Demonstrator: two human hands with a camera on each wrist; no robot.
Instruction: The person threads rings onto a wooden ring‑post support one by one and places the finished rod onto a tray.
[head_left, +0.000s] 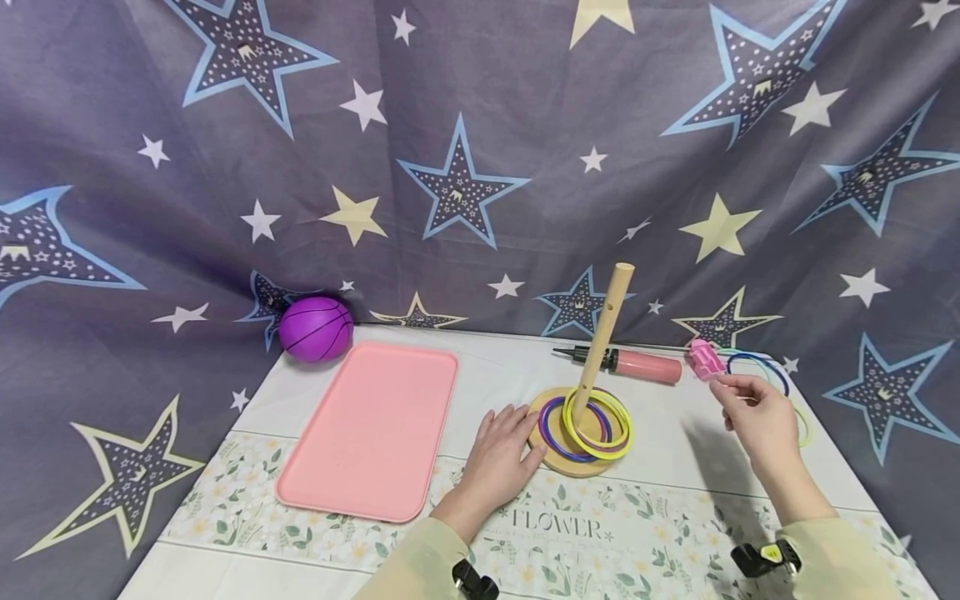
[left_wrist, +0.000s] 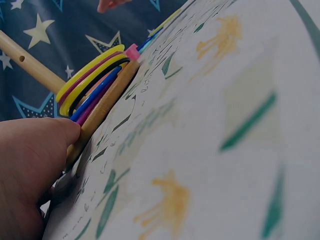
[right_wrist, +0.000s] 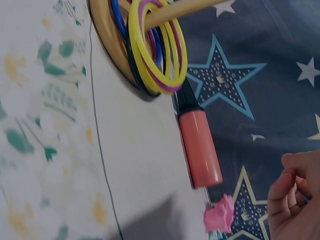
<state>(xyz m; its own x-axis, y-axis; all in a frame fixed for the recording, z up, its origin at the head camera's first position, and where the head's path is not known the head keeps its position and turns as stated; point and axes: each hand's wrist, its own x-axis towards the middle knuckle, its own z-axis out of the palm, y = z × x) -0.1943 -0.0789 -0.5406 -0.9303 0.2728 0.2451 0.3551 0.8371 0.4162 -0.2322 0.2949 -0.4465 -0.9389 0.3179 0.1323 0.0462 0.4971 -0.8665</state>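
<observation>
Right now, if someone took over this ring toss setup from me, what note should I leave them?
Left hand: flat on the table, fingers straight, fingertips against the wooden base, steadying it.
Right hand: raised above the table near the loose rings, fingers curled; whether it pinches a ring cannot be told.
Done: several rings, yellow, purple and blue, already lie around the peg on the base.
Left: the loose rings at the right edge are not yet on the peg.
Nearby: pink pump, pink tray, purple ball.
</observation>
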